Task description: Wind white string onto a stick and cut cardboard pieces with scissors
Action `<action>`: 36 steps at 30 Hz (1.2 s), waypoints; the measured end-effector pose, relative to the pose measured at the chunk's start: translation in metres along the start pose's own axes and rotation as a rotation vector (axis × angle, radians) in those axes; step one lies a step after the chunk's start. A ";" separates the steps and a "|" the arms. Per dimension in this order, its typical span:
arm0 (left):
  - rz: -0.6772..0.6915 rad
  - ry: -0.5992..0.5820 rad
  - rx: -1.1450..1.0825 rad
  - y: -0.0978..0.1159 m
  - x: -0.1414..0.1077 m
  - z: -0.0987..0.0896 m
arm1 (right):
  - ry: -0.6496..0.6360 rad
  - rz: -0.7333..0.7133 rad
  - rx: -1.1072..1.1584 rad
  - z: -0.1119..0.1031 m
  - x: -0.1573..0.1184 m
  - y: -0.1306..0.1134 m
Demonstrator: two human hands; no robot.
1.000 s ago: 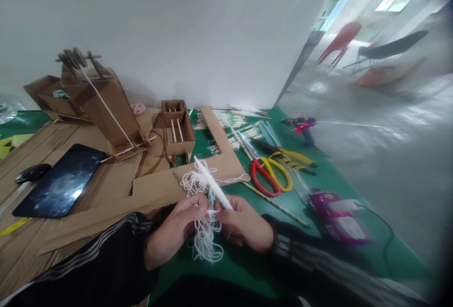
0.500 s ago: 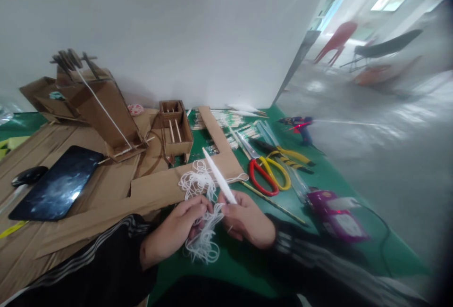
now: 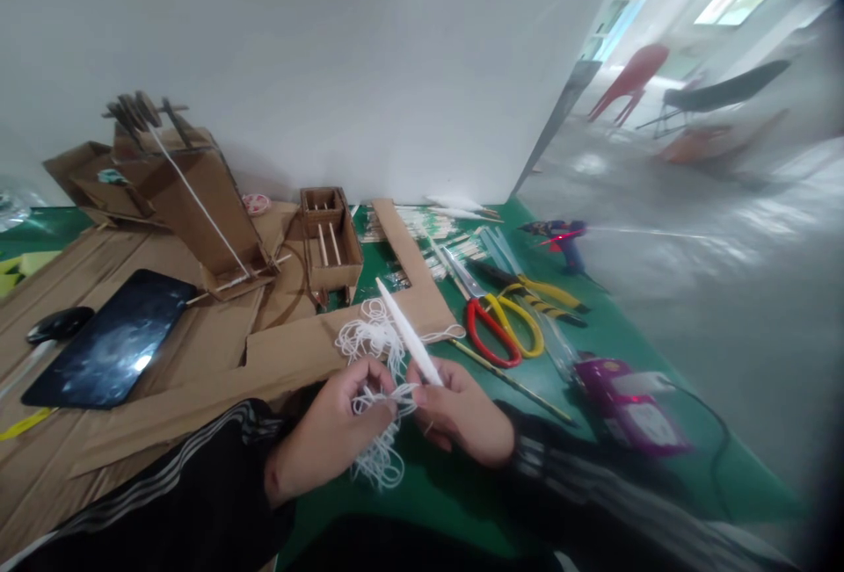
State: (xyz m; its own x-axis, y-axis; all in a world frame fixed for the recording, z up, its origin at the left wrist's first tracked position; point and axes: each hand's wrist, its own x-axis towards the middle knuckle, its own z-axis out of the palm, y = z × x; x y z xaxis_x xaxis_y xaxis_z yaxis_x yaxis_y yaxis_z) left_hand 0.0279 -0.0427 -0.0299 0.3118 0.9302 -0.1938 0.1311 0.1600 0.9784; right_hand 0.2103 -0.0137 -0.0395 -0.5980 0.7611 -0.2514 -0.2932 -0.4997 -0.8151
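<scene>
Counter (image 3: 659, 475), seen from the head. On its left, cardboard sheets (image 3: 40, 458) bear a tablet (image 3: 112, 339), with a mouse (image 3: 61, 324) at its left edge. Behind the tablet, a cardboard tower (image 3: 198, 203); right of that, a compartmented box (image 3: 333, 242). Right of centre, scissors (image 3: 493, 332) lie before pliers (image 3: 547, 291); farther right and nearer, a power strip (image 3: 629, 405). Behind the pliers, a glue gun (image 3: 563, 242).

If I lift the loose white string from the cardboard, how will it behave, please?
The white string will probably be floppy, as its thin loops slump over the cardboard strip. It may also tangle, since many loops cross each other. Lifting it could tug the strands at the left hand, because the two bunches look connected.
</scene>
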 end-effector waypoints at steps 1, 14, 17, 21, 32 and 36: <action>0.028 0.036 0.033 -0.001 -0.001 0.000 | 0.004 0.002 -0.004 0.000 0.000 0.000; 0.208 0.103 0.358 0.010 -0.009 0.000 | -0.001 -0.006 0.002 0.001 0.000 0.000; 0.215 0.118 0.440 0.012 -0.008 -0.001 | -0.009 -0.012 0.003 0.000 0.000 0.000; 0.221 0.140 0.513 0.014 -0.008 -0.001 | -0.024 -0.007 0.002 0.000 0.000 -0.001; 0.168 0.145 0.532 0.011 -0.007 -0.002 | 0.002 -0.030 -0.015 -0.001 -0.001 -0.004; 0.201 0.133 0.529 0.012 -0.007 -0.002 | -0.005 -0.035 -0.006 -0.001 -0.001 -0.004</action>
State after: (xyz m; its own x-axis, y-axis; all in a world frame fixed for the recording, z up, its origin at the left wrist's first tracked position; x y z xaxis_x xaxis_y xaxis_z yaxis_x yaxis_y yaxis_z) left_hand 0.0252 -0.0467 -0.0167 0.2627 0.9642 0.0357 0.5448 -0.1788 0.8193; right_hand 0.2128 -0.0119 -0.0371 -0.5908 0.7763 -0.2200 -0.3100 -0.4701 -0.8264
